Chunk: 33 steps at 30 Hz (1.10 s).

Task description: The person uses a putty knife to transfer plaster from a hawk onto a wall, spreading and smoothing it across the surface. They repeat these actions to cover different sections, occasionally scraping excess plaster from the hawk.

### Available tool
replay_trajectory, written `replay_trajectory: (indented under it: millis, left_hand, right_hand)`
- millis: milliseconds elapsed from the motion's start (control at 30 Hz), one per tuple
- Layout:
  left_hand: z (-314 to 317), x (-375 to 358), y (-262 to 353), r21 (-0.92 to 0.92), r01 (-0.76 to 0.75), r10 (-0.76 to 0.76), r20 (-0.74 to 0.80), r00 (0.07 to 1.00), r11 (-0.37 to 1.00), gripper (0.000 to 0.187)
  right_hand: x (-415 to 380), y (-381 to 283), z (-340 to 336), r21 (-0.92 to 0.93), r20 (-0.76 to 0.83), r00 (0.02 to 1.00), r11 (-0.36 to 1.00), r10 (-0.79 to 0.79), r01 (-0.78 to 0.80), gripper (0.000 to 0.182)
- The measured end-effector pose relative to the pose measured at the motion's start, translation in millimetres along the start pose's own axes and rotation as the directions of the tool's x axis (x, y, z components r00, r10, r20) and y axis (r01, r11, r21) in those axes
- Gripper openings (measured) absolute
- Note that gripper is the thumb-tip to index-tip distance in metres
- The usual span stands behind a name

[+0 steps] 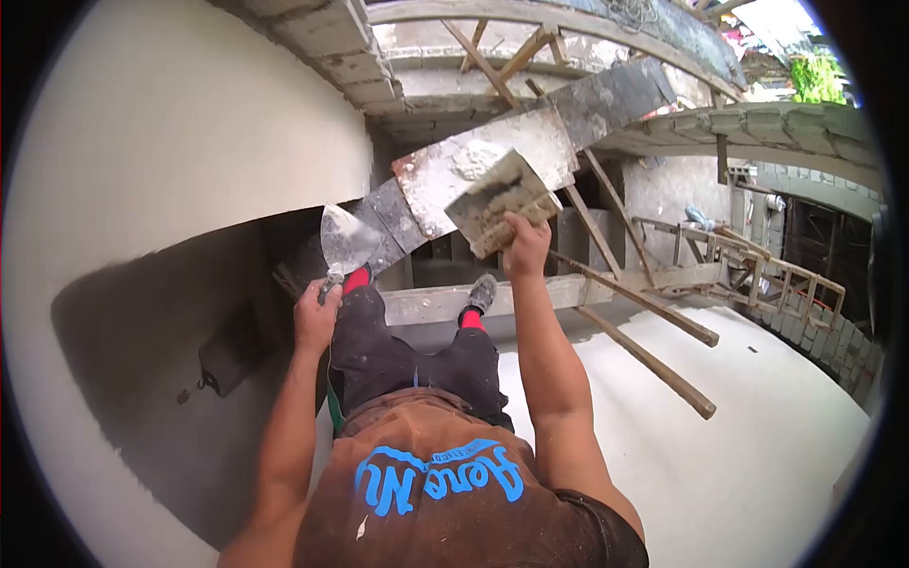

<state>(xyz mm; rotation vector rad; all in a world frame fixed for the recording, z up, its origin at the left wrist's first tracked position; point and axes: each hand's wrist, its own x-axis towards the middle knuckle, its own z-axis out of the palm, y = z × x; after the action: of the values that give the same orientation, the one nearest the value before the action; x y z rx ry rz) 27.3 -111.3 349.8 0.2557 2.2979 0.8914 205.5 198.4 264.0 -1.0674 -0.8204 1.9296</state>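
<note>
My left hand [315,319] is closed round the handle of a putty knife [347,239], whose broad blade flares upward and carries pale smears. My right hand [526,246] grips the lower edge of a flat, nearly square plaster hawk [502,204]. Its face is streaked with grey and whitish plaster; any handle beneath it is hidden. Just beyond the hawk, a heap of white plaster [478,159] lies on a plaster-covered board [431,194], partly hidden by the hawk. Both tools are held apart, in front of me.
My feet are on wooden planks, a shoe [483,293] on a pale beam [431,305]. Wooden poles [653,364] jut out to the right. A smooth plastered wall [218,123] rises at left, with a dark bag-like object [227,364] below. A wooden ladder-like frame [757,265] is at right.
</note>
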Motion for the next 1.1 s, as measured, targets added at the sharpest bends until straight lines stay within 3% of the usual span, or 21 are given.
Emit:
replay_trajectory:
  millis: [33,67,200,367,433,567,633,800,867,900,933,1033,1067,1100]
  left_hand:
    - [12.4,22.7,-9.8,0.028,0.095,-0.097,0.106,0.99,0.995,0.028]
    - [31.1,49.0,-36.0,0.024,0.054,-0.057,0.135,0.989,0.998,0.028]
    - [101.5,161.5,-109.3,0.162,0.129,-0.178,0.342,0.923,0.978,0.027]
    - [194.2,303.6,-197.5,0.234,0.281,-0.359,0.43,0.828,0.931,0.028]
    - [228.8,354.4,-234.9,0.18,0.331,-0.377,0.429,0.821,0.926,0.026]
    - [282.4,425.4,-261.5,0.083,0.45,-0.445,0.389,0.807,0.889,0.027]
    - [291.5,449.7,-273.2,0.145,0.444,-0.463,0.405,0.789,0.884,0.026]
    - [286.7,423.3,-293.0,0.135,0.348,-0.372,0.412,0.832,0.928,0.028]
    - [265.3,394.5,-304.4,0.206,0.191,-0.256,0.369,0.894,0.96,0.035]
    - [251.4,375.8,-297.6,0.307,0.03,-0.137,0.335,0.932,0.951,0.029]
    - [237.3,353.5,-267.1,0.495,-0.055,-0.09,0.266,0.96,0.867,0.032]
    - [190.4,299.9,-149.8,0.729,-0.028,-0.192,0.217,0.957,0.684,0.036]
    - [169.3,290.9,-125.0,0.773,-0.05,-0.179,0.208,0.962,0.633,0.036]
    - [150.1,284.9,-103.8,0.74,0.022,-0.207,0.159,0.965,0.672,0.034]
  right_hand:
    - [-10.8,19.2,-36.9,-0.012,-0.138,0.987,0.996,0.086,-0.088,0.031]
    - [-23.2,42.8,-74.8,-0.037,-0.221,0.966,0.989,0.131,-0.143,0.035]
    - [-87.6,128.8,-158.8,-0.015,-0.444,0.844,0.939,0.302,-0.343,0.044]
    - [-140.5,213.2,-197.2,0.079,-0.549,0.716,0.88,0.431,-0.469,0.047]
    - [-150.9,236.0,-205.8,0.151,-0.559,0.644,0.829,0.521,-0.539,0.05]
    - [-162.1,272.4,-222.3,0.236,-0.56,0.584,0.789,0.588,-0.568,0.053]
    - [-164.7,286.8,-225.0,0.235,-0.586,0.549,0.774,0.596,-0.589,0.055]
    - [-165.7,308.5,-231.8,0.276,-0.533,0.527,0.725,0.662,-0.631,0.051]
    - [-163.9,317.3,-231.4,0.242,-0.507,0.552,0.724,0.662,-0.646,0.049]
    - [-160.6,317.0,-227.0,0.233,-0.485,0.555,0.712,0.675,-0.662,0.049]
    - [-158.7,317.3,-224.3,0.225,-0.473,0.552,0.7,0.687,-0.678,0.049]
    - [-153.6,314.1,-218.6,0.225,-0.435,0.557,0.685,0.707,-0.693,0.048]
    - [-152.7,313.3,-217.1,0.234,-0.41,0.565,0.682,0.716,-0.693,0.048]
    - [-151.7,313.6,-217.3,0.243,-0.4,0.564,0.677,0.722,-0.695,0.048]
